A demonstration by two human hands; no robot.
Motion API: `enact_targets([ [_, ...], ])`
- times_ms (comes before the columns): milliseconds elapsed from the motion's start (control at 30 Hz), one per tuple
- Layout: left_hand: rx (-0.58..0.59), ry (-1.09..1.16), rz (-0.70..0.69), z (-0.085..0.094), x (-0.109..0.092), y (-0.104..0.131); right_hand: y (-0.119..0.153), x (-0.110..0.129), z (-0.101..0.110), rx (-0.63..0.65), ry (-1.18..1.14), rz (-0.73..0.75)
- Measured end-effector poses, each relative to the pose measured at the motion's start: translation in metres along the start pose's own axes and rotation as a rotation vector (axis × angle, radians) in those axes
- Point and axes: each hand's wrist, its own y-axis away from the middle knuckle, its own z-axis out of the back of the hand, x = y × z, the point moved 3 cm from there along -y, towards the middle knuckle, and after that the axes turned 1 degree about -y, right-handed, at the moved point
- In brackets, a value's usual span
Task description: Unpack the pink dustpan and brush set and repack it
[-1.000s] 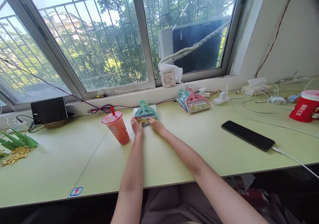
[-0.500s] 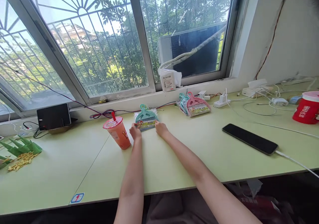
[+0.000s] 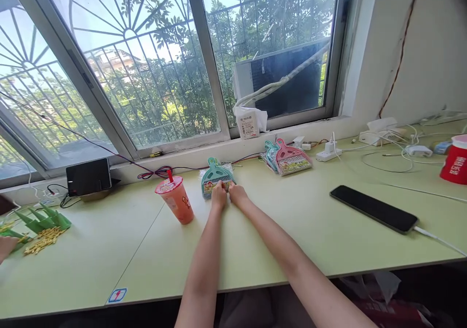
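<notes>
A teal toy dustpan and brush set [image 3: 215, 174], with a printed card across its front, lies on the table against others like it in clear wrap. My left hand [image 3: 219, 196] is closed at the card's front edge, partly covering it. Close beside it, my right hand [image 3: 237, 194] is closed at the set's front right corner. Both sets of fingertips are small and partly hidden. Left of my hands stands a sealed plastic cup of orange-red drink [image 3: 178, 201] with a red straw. To the right, a pink dustpan and brush set [image 3: 292, 159] rests on teal ones.
A black phone [image 3: 372, 208] on a white cable lies at right, near a red cup [image 3: 456, 161]. A power strip [image 3: 328, 154] and wires run along the sill. At left are a tablet [image 3: 88, 178], green folded pieces [image 3: 47, 218], small yellow pieces [image 3: 44, 240] and another person's hand [image 3: 6, 246].
My left hand has moved right, from the set's left front corner to near my right hand. Another person's hand has appeared at the left edge. The view has shifted slightly.
</notes>
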Motion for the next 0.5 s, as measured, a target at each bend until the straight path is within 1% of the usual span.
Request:
enact_targets([
  [33, -0.014, 0.052, 0.077, 0.001, 0.009, -0.006, 0.0, -0.001, 0.0, 0.0, 0.009, -0.005],
  [100, -0.041, 0.101, 0.157, 0.006, 0.028, -0.015, -0.001, -0.001, -0.001, -0.001, 0.035, -0.003],
  [200, -0.074, 0.1, 0.213, 0.019, 0.052, -0.021, -0.001, -0.002, -0.002, -0.006, 0.042, -0.015],
  [267, -0.082, 0.086, 0.243, 0.026, 0.063, -0.02, -0.001, -0.002, -0.003, -0.018, 0.042, -0.032],
  [367, -0.102, 0.051, 0.269, 0.032, 0.069, -0.018, 0.001, -0.003, -0.002, -0.041, 0.029, -0.044],
  [500, -0.146, -0.048, 0.269, 0.034, 0.065, -0.017, 0.004, -0.002, 0.001, -0.03, 0.02, -0.034],
])
